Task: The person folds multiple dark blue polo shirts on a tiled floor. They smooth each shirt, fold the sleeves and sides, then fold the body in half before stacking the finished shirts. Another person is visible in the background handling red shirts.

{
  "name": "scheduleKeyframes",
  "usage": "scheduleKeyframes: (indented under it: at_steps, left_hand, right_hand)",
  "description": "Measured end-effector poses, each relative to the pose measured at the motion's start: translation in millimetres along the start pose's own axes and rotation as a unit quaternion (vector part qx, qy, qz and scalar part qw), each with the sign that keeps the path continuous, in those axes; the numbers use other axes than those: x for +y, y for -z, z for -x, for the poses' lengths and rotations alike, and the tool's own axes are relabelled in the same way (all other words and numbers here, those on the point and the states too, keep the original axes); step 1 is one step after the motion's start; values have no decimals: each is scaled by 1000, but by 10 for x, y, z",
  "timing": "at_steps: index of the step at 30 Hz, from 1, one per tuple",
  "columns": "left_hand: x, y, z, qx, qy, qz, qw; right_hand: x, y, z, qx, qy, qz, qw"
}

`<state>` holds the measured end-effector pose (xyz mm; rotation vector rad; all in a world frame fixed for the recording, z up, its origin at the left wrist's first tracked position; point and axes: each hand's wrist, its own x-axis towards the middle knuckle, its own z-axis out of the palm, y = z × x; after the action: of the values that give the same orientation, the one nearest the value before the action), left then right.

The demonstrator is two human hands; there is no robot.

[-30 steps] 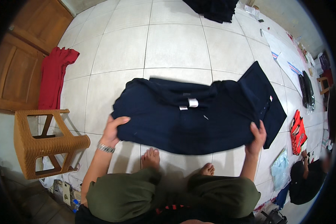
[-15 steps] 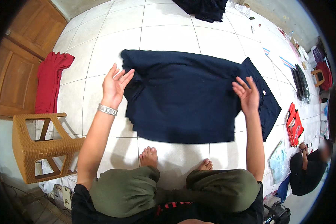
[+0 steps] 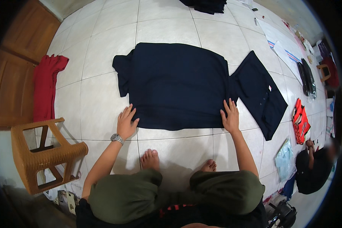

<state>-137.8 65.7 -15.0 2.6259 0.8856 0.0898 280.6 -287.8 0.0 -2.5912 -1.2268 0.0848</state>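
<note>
Head view: both forearms come up from the lower edge, elbows outside the bent knees, wrists roughly level, backs of hands up. L hand (image 3: 126, 123), w/ metal watch (image 3: 117, 138) on wrist, is at the lower L corner of the navy garment (image 3: 178, 83); its fingers are spread, released, tips on or just beside the cloth edge (exact contact hard to tell), thumb apart. R hand (image 3: 230, 117) is at the lower R corner, angled slightly inward, fingers extended & parted, laid on the edge, not clenched. Garment lies spread flat on the tiled floor (image 3: 102, 110), in front of the bare feet, sleeve-like part sticking out upper L. Other navy piece (image 3: 260, 98) lies just R of it, set diagonally.
</note>
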Motion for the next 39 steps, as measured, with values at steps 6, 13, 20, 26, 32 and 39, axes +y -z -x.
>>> scheduleKeyframes:
  at_steps: [6,13,20,26,32,39]
  left_hand:
    - [540,134,-748,134,-141,39,980]
    - [804,-36,-500,-59,-145,-2,988]
    - [928,-19,126,-37,-149,115,981]
    - [567,254,275,83,-75,167,980]
    - [61,758,-21,195,25,140,970]
    - [357,568,-444,135,-10,178,975]
  right_hand:
    - [-316,-90,-336,45,182,17,982]
    - [-274,-67,57,-76,75,57,993]
    - [-376,-242,-1166,158,151,-166,962]
    - [-1846,225,-1098,27,255,-106,961]
    - [-2142,408,-909,-115,530,-332,772]
    - [-2442,297,-485,-178,568,-196,779]
